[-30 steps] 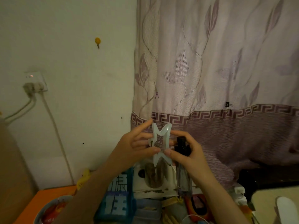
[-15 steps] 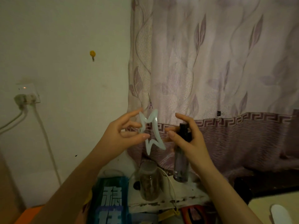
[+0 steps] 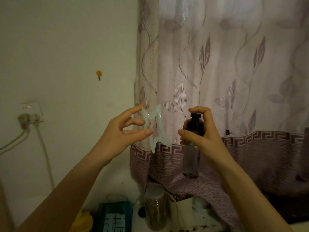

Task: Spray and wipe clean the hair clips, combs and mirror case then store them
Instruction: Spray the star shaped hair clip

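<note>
A pale translucent star-shaped hair clip (image 3: pixel 156 129) is held upright in the air, pinched between the thumb and fingers of my left hand (image 3: pixel 123 131). A short way to its right, my right hand (image 3: pixel 203 133) grips a clear spray bottle (image 3: pixel 191 158) with a black pump top. The forefinger lies curled over the pump head, and the nozzle faces the clip. The two hands are apart, level with each other in front of the curtain. No combs or mirror case are in view.
A patterned mauve curtain (image 3: pixel 234 81) hangs behind the hands. A wall socket (image 3: pixel 31 113) with plugged cables is at left. Below stand a clear jar (image 3: pixel 154 208), a teal box (image 3: pixel 115 216) and other clutter.
Both hands have risen in view and drawn apart. The right hand let go of the clip and its forefinger moved onto the pump top. The camera tilted upward.
</note>
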The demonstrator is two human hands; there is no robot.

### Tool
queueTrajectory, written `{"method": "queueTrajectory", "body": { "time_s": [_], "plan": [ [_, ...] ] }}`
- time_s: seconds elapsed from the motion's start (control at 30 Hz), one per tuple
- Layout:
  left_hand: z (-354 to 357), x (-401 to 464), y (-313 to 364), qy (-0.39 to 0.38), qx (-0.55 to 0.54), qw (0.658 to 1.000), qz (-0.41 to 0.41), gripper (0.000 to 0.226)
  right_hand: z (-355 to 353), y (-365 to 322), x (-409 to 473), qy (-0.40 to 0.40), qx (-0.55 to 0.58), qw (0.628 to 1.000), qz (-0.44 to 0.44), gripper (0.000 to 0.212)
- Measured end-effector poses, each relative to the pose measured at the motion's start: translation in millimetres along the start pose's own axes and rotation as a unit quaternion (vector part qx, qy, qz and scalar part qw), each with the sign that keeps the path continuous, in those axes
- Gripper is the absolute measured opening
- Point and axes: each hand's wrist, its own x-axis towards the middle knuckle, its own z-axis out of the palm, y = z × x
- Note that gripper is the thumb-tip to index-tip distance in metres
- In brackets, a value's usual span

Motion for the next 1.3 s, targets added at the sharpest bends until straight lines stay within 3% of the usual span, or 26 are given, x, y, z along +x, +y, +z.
{"method": "queueTrajectory", "body": {
  "time_s": [0.2,0.37,0.6,0.97,1.3],
  "plan": [
    [-4.4,7.4,7.8,0.0,0.005,1.0,0.012,0.077,2.1,-17.8,5.0,0.016,-0.014,0.998,-0.063,0.053],
    [-1.7,8.3,8.3,-0.009,0.009,1.0,0.015,0.075,10.2,-25.5,4.8,0.018,0.031,0.996,-0.084,0.04],
    [-0.3,7.1,8.8,-0.019,0.013,1.0,0.011,0.075,12.3,-26.0,2.9,0.03,-0.074,0.992,-0.094,0.046],
    [3.8,2.9,6.0,-0.041,0.028,0.999,0.009,0.075,14.3,-24.1,4.8,0.047,-0.169,0.978,-0.112,0.032],
    [0.6,2.4,1.6,0.009,0.011,1.0,0.019,0.071,5.7,-19.1,-7.9,0.057,-0.1,0.988,-0.102,0.034]
  ]
}}
